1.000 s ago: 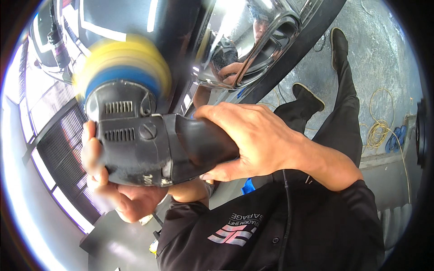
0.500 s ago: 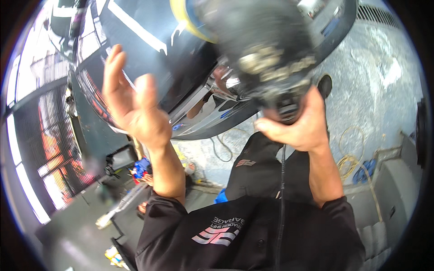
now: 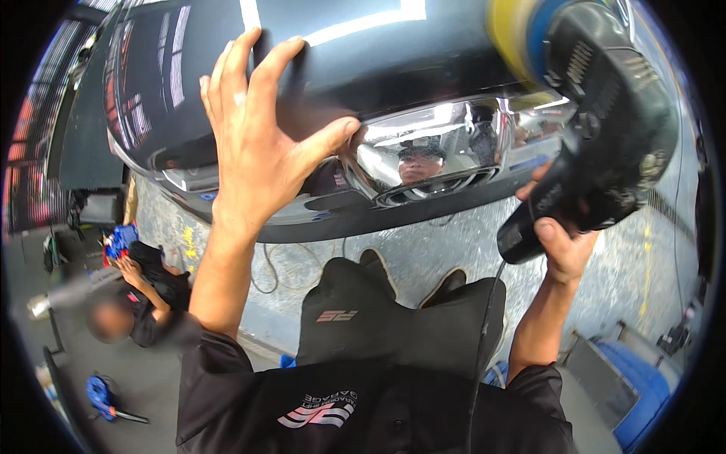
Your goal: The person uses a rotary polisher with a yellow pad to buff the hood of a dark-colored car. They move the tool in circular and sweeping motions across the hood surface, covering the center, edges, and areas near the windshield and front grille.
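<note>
My right hand (image 3: 567,246) grips the black handle of a power polisher (image 3: 616,129) at the right. Its yellow foam pad (image 3: 510,38) with a blue backing is against or just over the dark car panel (image 3: 393,64); the exact contact is hard to make out. From the handle's end a black cord (image 3: 488,318) runs down over my clothes. My left hand (image 3: 257,144) has its fingers spread, the fingertips at the glossy panel and the thumb near the headlight (image 3: 446,144). Nothing is in that hand.
The car's bumper (image 3: 325,227) curves across in front of my legs. A hose or cable (image 3: 265,276) lies on the worn floor. At the left another person (image 3: 155,299) is low down, near a blue tool (image 3: 98,393). A blue container (image 3: 635,390) stands at lower right.
The polisher has moved from the upper middle out to the right, and its pad has come to the panel's right part. My raised left hand has come to the car's surface.
</note>
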Demonstrator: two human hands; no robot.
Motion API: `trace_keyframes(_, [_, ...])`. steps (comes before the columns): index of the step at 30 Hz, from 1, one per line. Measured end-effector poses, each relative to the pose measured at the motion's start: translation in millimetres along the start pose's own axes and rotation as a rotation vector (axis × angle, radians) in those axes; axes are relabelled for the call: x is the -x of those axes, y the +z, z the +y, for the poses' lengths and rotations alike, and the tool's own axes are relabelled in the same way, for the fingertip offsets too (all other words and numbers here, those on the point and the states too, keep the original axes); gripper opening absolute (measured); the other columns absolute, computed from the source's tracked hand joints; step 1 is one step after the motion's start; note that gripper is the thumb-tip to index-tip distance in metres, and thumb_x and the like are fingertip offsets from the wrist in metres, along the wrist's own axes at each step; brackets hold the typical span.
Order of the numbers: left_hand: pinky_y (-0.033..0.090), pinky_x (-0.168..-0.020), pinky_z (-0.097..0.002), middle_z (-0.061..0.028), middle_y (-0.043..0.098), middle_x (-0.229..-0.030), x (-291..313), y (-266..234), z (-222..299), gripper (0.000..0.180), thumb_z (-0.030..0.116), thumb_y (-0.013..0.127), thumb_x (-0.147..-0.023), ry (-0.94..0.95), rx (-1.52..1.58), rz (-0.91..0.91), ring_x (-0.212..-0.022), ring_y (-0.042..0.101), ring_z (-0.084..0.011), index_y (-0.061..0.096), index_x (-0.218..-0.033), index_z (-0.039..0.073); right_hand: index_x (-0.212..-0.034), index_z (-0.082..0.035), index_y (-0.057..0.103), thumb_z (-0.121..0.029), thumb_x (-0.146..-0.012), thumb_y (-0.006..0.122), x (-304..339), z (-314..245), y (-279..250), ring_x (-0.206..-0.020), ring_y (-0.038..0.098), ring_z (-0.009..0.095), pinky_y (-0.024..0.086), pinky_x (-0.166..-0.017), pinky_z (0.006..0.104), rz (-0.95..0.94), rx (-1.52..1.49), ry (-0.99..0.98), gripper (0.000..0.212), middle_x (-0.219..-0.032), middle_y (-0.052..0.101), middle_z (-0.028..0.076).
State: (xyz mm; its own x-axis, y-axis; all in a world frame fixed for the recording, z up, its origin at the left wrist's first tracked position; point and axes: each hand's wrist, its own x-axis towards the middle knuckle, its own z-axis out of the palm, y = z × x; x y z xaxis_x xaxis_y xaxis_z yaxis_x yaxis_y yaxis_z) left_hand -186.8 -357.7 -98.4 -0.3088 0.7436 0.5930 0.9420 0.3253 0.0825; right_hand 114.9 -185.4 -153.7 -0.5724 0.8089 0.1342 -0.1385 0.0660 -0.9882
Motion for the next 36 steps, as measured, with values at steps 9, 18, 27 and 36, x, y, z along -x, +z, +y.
trace_keyframes(9, [0.040,-0.106,-0.0517,-0.0227,0.048,-0.141,-25,43,50,0.078,0.046,0.086,-0.076,-0.052,-0.353,0.297,-0.130,0.047,-0.0368,0.055,-0.136,0.006,-0.127,0.009,0.055,-0.037,-0.070,0.084,-20,10,-25,-0.086,0.070,0.026,0.057,-0.078,0.0371,-0.086,0.039,-0.161,0.079,-0.109,0.064,0.019])
trace_keyframes(18, [0.031,-0.117,-0.0586,-0.0288,0.030,-0.155,1,7,47,0.105,0.049,0.094,-0.056,-0.220,-0.138,0.180,-0.144,0.031,-0.0450,0.049,-0.141,0.007,-0.124,0.010,0.055,-0.038,-0.068,0.084,-16,9,-30,-0.084,0.071,0.028,0.057,-0.076,0.0378,-0.096,0.002,-0.129,0.079,-0.107,0.064,0.020])
trace_keyframes(27, [0.034,-0.113,-0.0527,-0.0271,0.041,-0.145,-5,26,59,0.079,0.023,0.083,-0.058,-0.093,-0.081,0.311,-0.138,0.039,-0.0404,0.054,-0.129,0.005,-0.123,0.010,0.055,-0.045,-0.067,0.086,-14,6,-35,-0.082,0.071,0.028,0.057,-0.072,0.0372,-0.087,0.031,-0.103,0.086,-0.106,0.063,0.020])
trace_keyframes(36, [0.036,-0.112,-0.0510,-0.0262,0.046,-0.140,-9,31,70,0.069,0.021,0.082,-0.058,-0.138,-0.037,0.286,-0.135,0.042,-0.0396,0.057,-0.120,0.004,-0.124,0.012,0.053,-0.044,-0.069,0.086,-13,9,-38,-0.082,0.070,0.029,0.056,-0.075,0.0379,-0.106,-0.020,-0.094,0.086,-0.106,0.062,0.022])
